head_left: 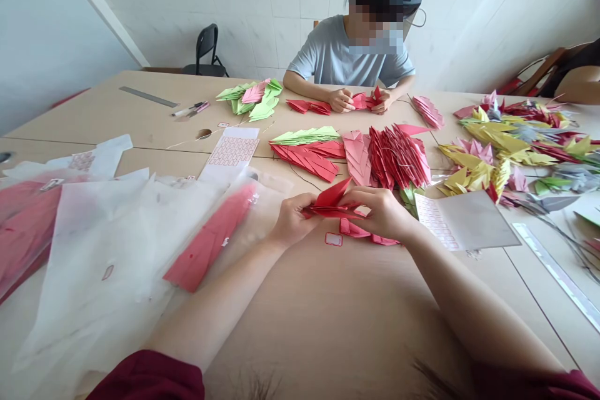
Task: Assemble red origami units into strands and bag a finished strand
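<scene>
Between my two hands, above the table, is a folded red paper piece (334,195) with one pointed flap standing up. My left hand (295,219) pinches its left end. The fingers of my right hand (382,209) are closed on its right side, and some fingertips are hidden behind the paper. Below my right hand lie more red folded paper pieces (354,228), partly covered by it. A small red-bordered label (334,239) rests on the table beside them. Just beyond my hands are a stack of red folded papers (398,159) and a pink folded strip (357,156).
Plastic bags (107,231) with red paper cover the left side. Label sheets (232,151) lie on the table (300,325). Yellow and pink folded papers (487,156) and a ruler (557,269) are at right. Across from me, a person (323,53) handles red paper.
</scene>
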The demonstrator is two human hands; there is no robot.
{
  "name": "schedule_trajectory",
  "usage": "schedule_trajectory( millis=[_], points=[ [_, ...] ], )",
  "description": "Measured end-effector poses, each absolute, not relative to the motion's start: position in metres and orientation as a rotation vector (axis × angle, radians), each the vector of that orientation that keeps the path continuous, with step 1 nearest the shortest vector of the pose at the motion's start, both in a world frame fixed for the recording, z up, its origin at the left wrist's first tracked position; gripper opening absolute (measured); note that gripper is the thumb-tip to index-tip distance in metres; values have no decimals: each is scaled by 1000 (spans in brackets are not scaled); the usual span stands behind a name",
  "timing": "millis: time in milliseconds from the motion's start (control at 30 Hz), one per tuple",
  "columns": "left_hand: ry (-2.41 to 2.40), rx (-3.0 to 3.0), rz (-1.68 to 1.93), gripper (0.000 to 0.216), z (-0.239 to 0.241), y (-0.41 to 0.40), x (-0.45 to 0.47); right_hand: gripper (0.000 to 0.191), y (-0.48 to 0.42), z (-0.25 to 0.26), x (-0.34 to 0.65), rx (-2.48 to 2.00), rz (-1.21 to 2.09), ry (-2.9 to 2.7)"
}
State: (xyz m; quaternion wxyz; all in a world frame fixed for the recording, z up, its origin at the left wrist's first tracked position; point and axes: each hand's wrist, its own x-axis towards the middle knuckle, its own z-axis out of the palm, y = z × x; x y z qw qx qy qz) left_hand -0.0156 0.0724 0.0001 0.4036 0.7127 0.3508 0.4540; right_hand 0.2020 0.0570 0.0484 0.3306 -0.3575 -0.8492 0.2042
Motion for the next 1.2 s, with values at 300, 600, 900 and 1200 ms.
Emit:
schedule_trajectory(
  millis=[300,600,900,1200],
  points=[
    [919,1858,985,22,5,74,-17,7,57,60,210,-1006,674,-2142],
    [846,1645,826,24,7,78,-21,6,50,90,243,-1084,738,-1970],
    [822,1057,838,36,11,86,-24,28,56,74,213,-936,182,-2241],
    [896,1140,736,41,13,87,-24,30,62,40,194,-859,162,-2410]
  ],
)
